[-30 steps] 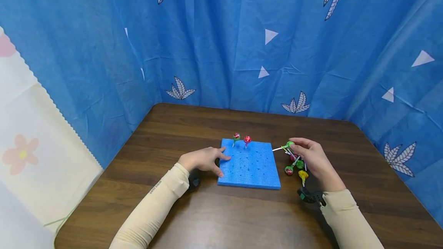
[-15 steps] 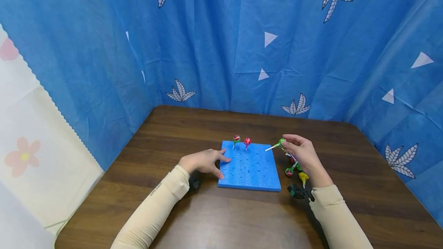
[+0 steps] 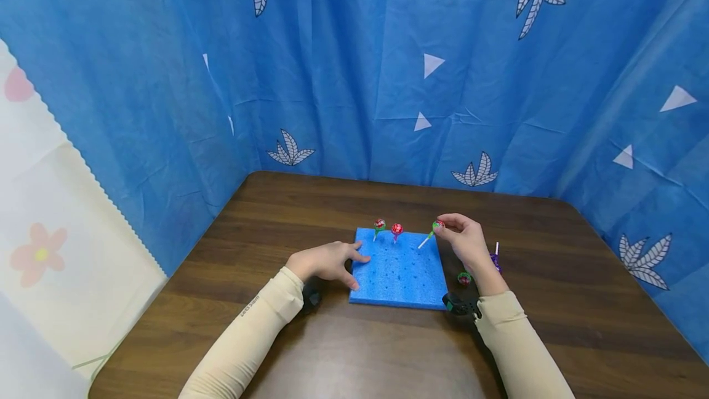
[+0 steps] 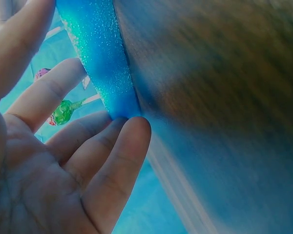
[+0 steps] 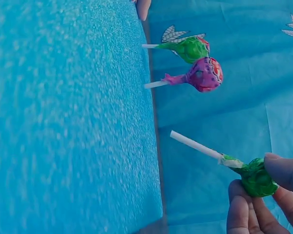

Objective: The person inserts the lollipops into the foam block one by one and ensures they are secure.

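Observation:
A blue foam board with several small holes lies on the table. Two lollipops stand in its back row: a green-wrapped one and, just right of it, a pink-and-red one. My left hand rests against the board's left side, fingers spread and fairly straight; in the left wrist view its fingertips touch the board's edge. My right hand pinches a green-wrapped lollipop by its round head. Its white stick slants down-left over the board's back right part, the tip apparently above the surface.
Right of the board, a red-and-green lollipop and a purple one lie on the brown wooden table, partly hidden by my right hand and wrist. A blue curtain hangs behind the table.
My right hand has moved left from the loose lollipops to over the board, carrying the green lollipop, whose stick now tilts more downward. My left hand stays at the board's edge.

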Action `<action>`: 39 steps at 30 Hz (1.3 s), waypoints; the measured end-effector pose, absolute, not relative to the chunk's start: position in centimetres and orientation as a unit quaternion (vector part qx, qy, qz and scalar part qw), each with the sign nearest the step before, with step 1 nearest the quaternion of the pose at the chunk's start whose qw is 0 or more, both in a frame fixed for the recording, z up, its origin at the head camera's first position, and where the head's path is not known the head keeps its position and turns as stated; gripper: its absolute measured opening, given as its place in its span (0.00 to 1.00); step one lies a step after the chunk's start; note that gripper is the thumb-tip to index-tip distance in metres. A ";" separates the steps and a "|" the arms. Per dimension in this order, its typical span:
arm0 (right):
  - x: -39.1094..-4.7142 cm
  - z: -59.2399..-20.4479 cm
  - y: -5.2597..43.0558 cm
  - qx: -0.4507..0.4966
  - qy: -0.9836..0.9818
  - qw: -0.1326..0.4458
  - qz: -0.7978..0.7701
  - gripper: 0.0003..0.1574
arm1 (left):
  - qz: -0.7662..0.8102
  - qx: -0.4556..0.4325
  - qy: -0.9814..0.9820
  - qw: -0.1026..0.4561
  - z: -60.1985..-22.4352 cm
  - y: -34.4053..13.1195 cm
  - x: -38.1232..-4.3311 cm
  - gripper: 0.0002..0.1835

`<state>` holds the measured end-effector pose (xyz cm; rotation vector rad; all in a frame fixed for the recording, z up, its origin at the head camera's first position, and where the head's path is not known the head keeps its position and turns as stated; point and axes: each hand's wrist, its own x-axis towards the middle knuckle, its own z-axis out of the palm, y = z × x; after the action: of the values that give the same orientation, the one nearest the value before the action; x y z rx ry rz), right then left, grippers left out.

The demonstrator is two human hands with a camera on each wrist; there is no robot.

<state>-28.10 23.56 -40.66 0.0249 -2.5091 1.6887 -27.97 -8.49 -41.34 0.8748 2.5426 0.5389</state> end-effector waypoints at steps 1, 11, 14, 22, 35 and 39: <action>-28.2 -40.8 23.4 0.008 -0.827 0.061 0.559 0.24 | 0.193 0.314 0.908 0.198 -41.3 -8.5 -28.0 0.36; -28.7 -41.0 22.3 0.008 -0.806 0.067 0.588 0.22 | 0.194 0.316 0.908 0.196 -41.3 -8.4 -28.0 0.36; -28.6 -40.9 22.0 0.003 -0.808 0.065 0.586 0.23 | 0.194 0.316 0.907 0.198 -41.3 -8.3 -27.9 0.36; -28.8 -41.1 21.5 -0.006 -0.809 0.054 0.586 0.24 | 0.192 0.312 0.909 0.196 -41.3 -8.3 -28.0 0.36; -28.9 -41.5 20.6 0.013 -0.820 0.042 0.570 0.23 | 0.195 0.315 0.908 0.197 -41.3 -8.4 -28.0 0.36; -28.9 -41.6 20.6 0.011 -0.820 0.033 0.571 0.22 | 0.195 0.313 0.908 0.199 -41.3 -8.4 -28.0 0.36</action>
<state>-28.93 20.59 -41.60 0.0346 -2.5244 1.7560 -28.00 -8.41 -41.30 0.8763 2.5397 0.5460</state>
